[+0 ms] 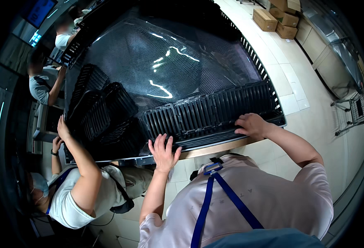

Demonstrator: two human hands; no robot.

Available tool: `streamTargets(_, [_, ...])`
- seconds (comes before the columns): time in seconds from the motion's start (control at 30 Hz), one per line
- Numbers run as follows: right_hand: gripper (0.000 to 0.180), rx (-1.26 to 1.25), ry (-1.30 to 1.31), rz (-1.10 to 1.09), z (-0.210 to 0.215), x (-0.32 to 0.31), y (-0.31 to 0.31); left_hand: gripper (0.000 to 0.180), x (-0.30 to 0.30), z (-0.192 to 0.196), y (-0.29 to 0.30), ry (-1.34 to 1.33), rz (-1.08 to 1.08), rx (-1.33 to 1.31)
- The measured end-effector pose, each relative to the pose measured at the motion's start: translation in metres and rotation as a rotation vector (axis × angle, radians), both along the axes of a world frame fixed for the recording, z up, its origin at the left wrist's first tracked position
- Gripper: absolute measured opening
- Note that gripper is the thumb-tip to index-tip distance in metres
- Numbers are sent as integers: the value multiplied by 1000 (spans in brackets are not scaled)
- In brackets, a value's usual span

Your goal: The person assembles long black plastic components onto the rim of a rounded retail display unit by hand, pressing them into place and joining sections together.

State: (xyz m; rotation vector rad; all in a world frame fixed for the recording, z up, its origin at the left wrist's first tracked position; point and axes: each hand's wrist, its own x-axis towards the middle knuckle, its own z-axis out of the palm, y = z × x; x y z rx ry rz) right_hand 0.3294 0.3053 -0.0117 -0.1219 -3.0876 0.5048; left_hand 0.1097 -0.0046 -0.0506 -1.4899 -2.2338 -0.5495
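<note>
My left hand [164, 155] is open, its fingers spread against the near edge of a large black bin [276, 94]. It touches the edge by the left end of a stack of thin black strips [209, 141]. Farther right, my right hand [250, 125] has its fingers bent over the right part of that stack; their undersides are hidden. Just beyond lies a row of black slatted plastic trays [198, 110], side by side along the bin's near side. Clear plastic sheeting [149, 62] covers much of the bin's middle and reflects light.
More black slatted trays [103, 107] lie jumbled at the bin's left. A masked co-worker [76, 194] stands close on my left, a hand at the bin's side. Other people [43, 84] work farther left. Cardboard boxes [264, 19] and a wire cart [351, 111] stand right.
</note>
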Motion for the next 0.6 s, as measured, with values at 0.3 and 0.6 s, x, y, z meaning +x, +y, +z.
streamTargets(0.3, [23, -18, 411, -187, 51, -109, 140, 44, 9, -43, 39, 80, 66, 154])
streamTargets(0.6, [43, 146, 602, -414, 13, -268, 414, 53, 14, -44, 33, 72, 140, 94])
